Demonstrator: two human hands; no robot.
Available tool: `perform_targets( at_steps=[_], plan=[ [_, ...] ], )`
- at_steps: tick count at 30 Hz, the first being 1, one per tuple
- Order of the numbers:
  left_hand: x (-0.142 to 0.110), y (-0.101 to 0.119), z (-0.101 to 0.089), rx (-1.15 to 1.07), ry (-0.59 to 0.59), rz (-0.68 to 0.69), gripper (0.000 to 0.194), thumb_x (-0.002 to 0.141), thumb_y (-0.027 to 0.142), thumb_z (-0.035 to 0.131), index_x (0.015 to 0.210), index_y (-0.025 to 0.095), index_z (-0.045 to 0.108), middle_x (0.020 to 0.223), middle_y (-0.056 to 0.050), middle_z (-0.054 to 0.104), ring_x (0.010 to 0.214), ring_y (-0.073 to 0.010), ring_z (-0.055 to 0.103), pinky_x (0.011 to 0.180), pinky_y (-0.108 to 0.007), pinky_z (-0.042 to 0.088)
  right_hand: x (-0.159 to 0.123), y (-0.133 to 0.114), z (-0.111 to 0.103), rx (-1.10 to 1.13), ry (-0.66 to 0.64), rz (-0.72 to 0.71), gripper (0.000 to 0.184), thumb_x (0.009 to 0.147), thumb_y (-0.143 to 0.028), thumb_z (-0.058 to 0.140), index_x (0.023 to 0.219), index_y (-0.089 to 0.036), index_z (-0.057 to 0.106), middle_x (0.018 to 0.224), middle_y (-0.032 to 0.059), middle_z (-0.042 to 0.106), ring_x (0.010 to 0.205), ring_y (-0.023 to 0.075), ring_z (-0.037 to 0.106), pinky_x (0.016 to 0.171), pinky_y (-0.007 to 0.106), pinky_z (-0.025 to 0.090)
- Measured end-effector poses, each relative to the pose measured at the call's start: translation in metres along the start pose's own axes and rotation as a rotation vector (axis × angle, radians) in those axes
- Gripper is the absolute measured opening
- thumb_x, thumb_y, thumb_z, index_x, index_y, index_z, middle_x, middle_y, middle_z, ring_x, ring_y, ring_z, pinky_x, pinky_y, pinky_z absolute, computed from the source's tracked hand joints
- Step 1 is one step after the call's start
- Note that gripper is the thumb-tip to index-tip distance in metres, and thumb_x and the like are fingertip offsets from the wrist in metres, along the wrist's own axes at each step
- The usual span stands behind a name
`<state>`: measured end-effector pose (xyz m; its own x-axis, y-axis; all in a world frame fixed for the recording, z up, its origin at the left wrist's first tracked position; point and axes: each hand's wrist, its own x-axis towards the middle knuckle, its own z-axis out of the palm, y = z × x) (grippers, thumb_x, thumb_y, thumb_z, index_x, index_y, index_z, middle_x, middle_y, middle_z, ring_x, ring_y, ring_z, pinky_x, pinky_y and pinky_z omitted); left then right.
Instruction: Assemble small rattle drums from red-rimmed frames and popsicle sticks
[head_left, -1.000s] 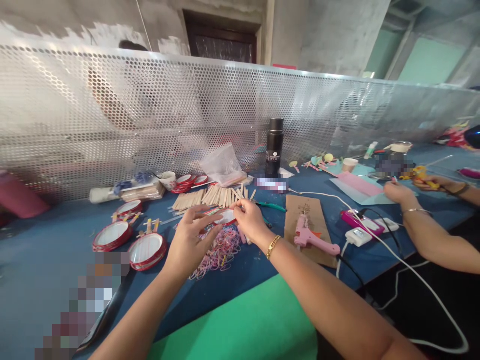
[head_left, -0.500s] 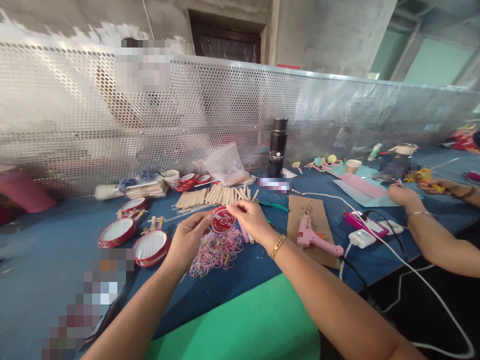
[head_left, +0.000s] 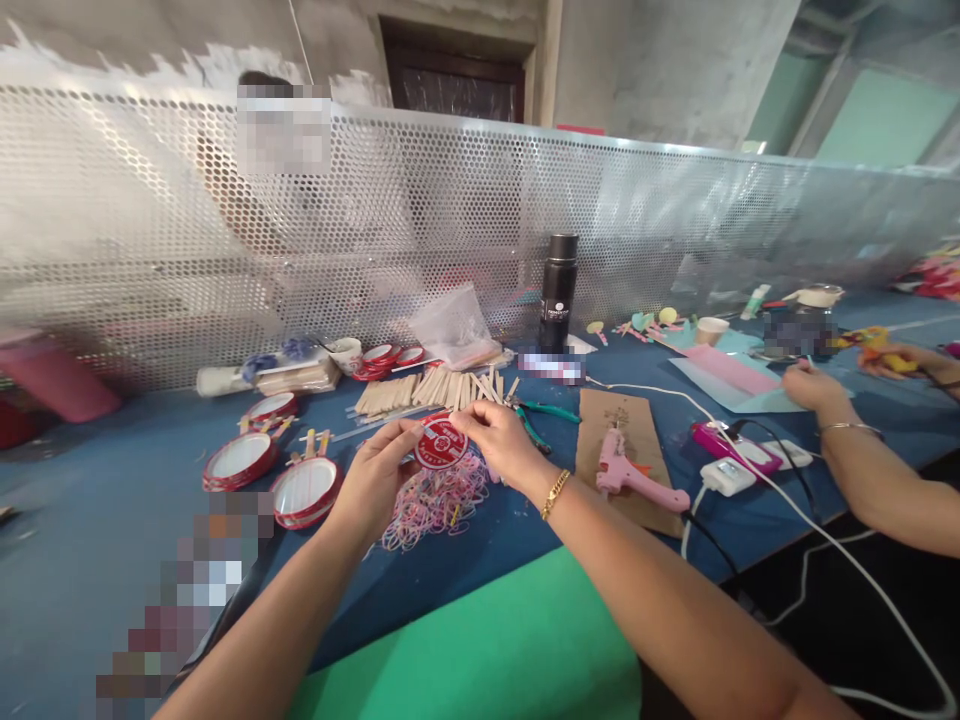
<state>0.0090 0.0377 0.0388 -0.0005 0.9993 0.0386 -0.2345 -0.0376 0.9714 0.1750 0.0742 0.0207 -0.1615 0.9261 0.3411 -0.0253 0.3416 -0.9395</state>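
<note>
Between my two hands is a round red disc [head_left: 441, 441] with white printing. My left hand [head_left: 384, 462] pinches its left edge. My right hand [head_left: 491, 437], with a gold chain bracelet on the wrist, pinches its upper right edge. Just below the disc lies a tangled pile of thin pink and purple loops [head_left: 439, 500]. Red-rimmed round pieces with pale faces [head_left: 304, 492] lie in small stacks left of my left hand, some with short wooden sticks at the edge. Behind my hands are flat wooden sticks [head_left: 450, 386].
Right of my hands a pink glue gun [head_left: 637, 478] rests on brown cardboard [head_left: 589, 425], near green-handled pliers [head_left: 551, 411]. A black bottle [head_left: 558, 300] stands before the perforated metal screen [head_left: 465, 210]. Cables and a pink power strip [head_left: 735, 448] lie by a co-worker's arms [head_left: 862, 450].
Both my hands stay on the red disc, which is turned a little to show more of its printed face. At the right, the co-worker's hand with the yellow tool has shifted slightly right.
</note>
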Motion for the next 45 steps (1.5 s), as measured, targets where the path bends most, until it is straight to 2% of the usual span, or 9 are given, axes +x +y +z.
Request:
perform_targets(
  at_steps=[7, 18, 24, 32, 39, 45],
  plan=[
    [-0.003, 0.003, 0.003, -0.004, 0.037, 0.009, 0.027, 0.067, 0.034, 0.079, 0.064, 0.018, 0.058, 0.064, 0.005, 0.059, 0.059, -0.0099, 0.052, 0.059, -0.02, 0.046, -0.001, -0.003, -0.001, -0.06, -0.034, -0.06, 0.028, 0.084, -0.046, 0.063, 0.074, -0.019, 0.064, 0.066, -0.0026, 0.058, 0.062, 0.0124, 0.05, 0.06, 0.024, 0.038],
    [-0.005, 0.003, 0.007, -0.068, 0.058, -0.073, 0.021, 0.066, 0.03, 0.075, 0.067, 0.019, 0.058, 0.057, 0.005, 0.058, 0.05, -0.0112, 0.051, 0.049, -0.022, 0.042, -0.001, 0.0, 0.0, -0.089, -0.13, -0.144, 0.034, 0.087, -0.049, 0.06, 0.071, -0.019, 0.06, 0.066, -0.0029, 0.054, 0.064, 0.0124, 0.048, 0.063, 0.024, 0.037],
    [-0.007, 0.008, 0.011, -0.125, 0.068, -0.107, 0.019, 0.071, 0.035, 0.07, 0.076, 0.018, 0.063, 0.068, 0.001, 0.067, 0.061, -0.0145, 0.061, 0.06, -0.025, 0.05, 0.0, 0.0, 0.0, -0.023, -0.12, -0.069, 0.037, 0.084, -0.055, 0.06, 0.075, -0.019, 0.062, 0.069, -0.0021, 0.055, 0.066, 0.0127, 0.049, 0.064, 0.024, 0.039],
    [-0.01, 0.011, 0.009, -0.136, 0.011, -0.07, 0.016, 0.067, 0.026, 0.065, 0.064, 0.02, 0.051, 0.057, 0.005, 0.053, 0.049, -0.011, 0.048, 0.047, -0.023, 0.041, -0.001, 0.001, 0.001, -0.048, -0.144, -0.105, 0.036, 0.086, -0.053, 0.06, 0.075, -0.019, 0.062, 0.069, -0.0023, 0.055, 0.066, 0.0128, 0.049, 0.065, 0.025, 0.039],
    [-0.008, 0.011, 0.009, -0.153, 0.026, -0.101, 0.013, 0.064, 0.024, 0.068, 0.064, 0.019, 0.057, 0.061, 0.003, 0.06, 0.052, -0.0124, 0.053, 0.051, -0.025, 0.043, -0.004, -0.003, 0.002, -0.099, -0.17, -0.156, 0.037, 0.088, -0.052, 0.057, 0.07, -0.02, 0.057, 0.066, -0.0026, 0.054, 0.065, 0.0129, 0.049, 0.062, 0.024, 0.038],
    [-0.007, 0.008, 0.005, -0.095, -0.008, -0.098, 0.017, 0.069, 0.03, 0.07, 0.069, 0.019, 0.057, 0.062, 0.004, 0.058, 0.055, -0.0122, 0.053, 0.055, -0.024, 0.045, -0.003, -0.003, 0.001, -0.03, -0.138, -0.071, 0.033, 0.086, -0.049, 0.06, 0.073, -0.019, 0.06, 0.068, -0.0026, 0.055, 0.063, 0.0124, 0.049, 0.063, 0.024, 0.039]
  ],
)
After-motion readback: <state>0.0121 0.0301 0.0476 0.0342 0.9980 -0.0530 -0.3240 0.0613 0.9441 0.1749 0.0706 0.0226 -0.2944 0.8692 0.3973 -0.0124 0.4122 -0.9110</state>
